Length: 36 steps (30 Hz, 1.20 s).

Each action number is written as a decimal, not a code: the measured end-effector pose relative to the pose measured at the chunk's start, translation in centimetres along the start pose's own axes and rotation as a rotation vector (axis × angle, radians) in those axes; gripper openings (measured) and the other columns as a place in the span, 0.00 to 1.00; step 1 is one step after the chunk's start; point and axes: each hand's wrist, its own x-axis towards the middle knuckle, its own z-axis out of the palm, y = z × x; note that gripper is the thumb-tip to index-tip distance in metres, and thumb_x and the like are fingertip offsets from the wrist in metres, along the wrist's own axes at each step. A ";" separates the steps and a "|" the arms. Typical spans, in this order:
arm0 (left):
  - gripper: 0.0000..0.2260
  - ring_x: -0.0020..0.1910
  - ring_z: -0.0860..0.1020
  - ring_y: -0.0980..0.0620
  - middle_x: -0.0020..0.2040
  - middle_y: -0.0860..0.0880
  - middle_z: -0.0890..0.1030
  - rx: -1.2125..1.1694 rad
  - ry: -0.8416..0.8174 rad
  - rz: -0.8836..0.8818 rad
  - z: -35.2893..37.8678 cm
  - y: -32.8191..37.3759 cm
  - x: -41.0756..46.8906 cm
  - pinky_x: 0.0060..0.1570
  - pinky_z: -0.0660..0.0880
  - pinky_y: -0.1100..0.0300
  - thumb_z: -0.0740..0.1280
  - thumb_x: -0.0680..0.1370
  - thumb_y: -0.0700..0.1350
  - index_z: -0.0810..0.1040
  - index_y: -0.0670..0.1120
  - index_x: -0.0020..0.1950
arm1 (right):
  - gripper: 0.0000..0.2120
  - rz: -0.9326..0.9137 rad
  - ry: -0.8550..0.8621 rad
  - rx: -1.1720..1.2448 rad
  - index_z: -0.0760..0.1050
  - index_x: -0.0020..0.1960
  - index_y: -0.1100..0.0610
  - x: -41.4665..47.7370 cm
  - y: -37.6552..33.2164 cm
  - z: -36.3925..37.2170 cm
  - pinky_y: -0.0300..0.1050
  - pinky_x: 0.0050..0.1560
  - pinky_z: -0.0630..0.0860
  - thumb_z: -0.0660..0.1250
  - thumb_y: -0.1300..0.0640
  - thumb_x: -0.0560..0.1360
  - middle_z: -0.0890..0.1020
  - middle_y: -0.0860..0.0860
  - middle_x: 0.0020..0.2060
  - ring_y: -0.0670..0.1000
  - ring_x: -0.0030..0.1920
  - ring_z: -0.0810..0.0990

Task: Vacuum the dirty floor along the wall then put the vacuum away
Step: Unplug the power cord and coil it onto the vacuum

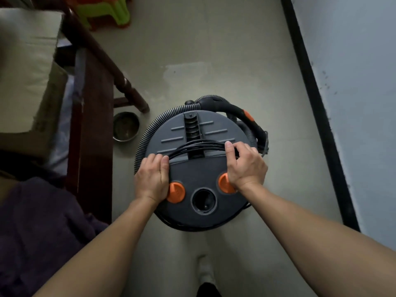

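A round dark-grey canister vacuum (192, 129) with two orange knobs stands on the floor, seen from above. Its ribbed grey hose (147, 129) curls round the left and back rim, and the black wand handle (235, 110) lies at the back right. A bundle of black power cord (199, 145) runs across the lid under the handle slot. My left hand (153, 176) holds the cord's left end against the lid. My right hand (244, 163) pinches the cord's right end, thumb on top.
A pale wall (353, 82) with a black skirting strip (315, 99) runs down the right. A dark wooden furniture piece (94, 125) and its leg stand at the left, with a metal bowl (126, 126) beside the vacuum. A green and red plastic stool (102, 11) is far back.
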 end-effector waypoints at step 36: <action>0.26 0.45 0.74 0.38 0.42 0.39 0.76 -0.195 0.367 -0.563 -8.2 6.2 64.8 0.47 0.70 0.46 0.48 0.80 0.54 0.76 0.38 0.41 | 0.25 -0.495 -0.248 -0.154 0.77 0.42 0.52 71.9 -32.8 13.3 0.45 0.40 0.61 0.49 0.36 0.76 0.82 0.51 0.41 0.57 0.49 0.79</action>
